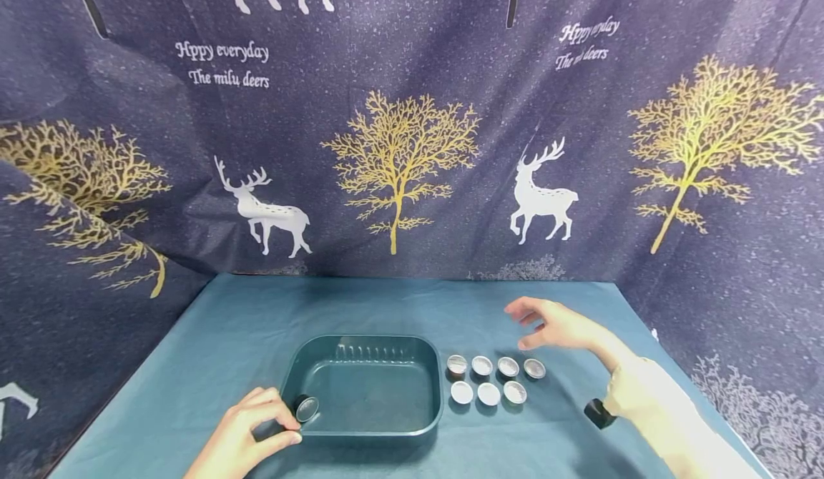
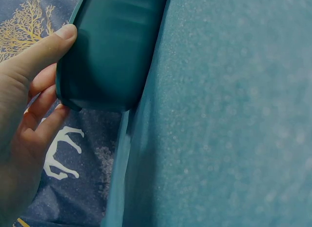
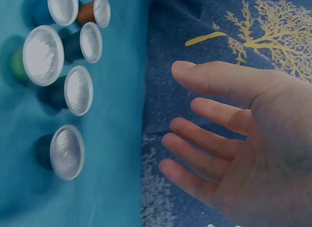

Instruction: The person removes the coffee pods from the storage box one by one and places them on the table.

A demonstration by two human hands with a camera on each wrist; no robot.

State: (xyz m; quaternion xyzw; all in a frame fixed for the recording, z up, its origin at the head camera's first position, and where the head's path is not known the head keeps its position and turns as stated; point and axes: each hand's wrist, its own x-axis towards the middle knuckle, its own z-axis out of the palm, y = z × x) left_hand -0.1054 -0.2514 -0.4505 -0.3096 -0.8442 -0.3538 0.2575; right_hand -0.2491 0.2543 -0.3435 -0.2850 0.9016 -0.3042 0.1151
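A dark green rectangular tray [image 1: 373, 393] stands on the table, with one coffee capsule [image 1: 307, 409] lying tilted in its front left corner. My left hand [image 1: 251, 425] pinches the tray's rim at that corner; in the left wrist view the thumb [image 2: 66, 32] lies over the edge and the fingers are beneath it. Right of the tray, several coffee capsules [image 1: 488, 394] sit in two rows with silver foil lids up. Above and behind their right end hovers my right hand [image 1: 556, 324], holding nothing, its fingers [image 3: 204, 156] loosely spread in the right wrist view.
The table [image 1: 212, 364] has a blue-green cloth. Behind it hangs a dark curtain [image 1: 425, 57] printed with deer and golden trees, which also runs along both sides. A small black object [image 1: 599, 414] is on the right forearm by the pale sleeve [image 1: 656, 400].
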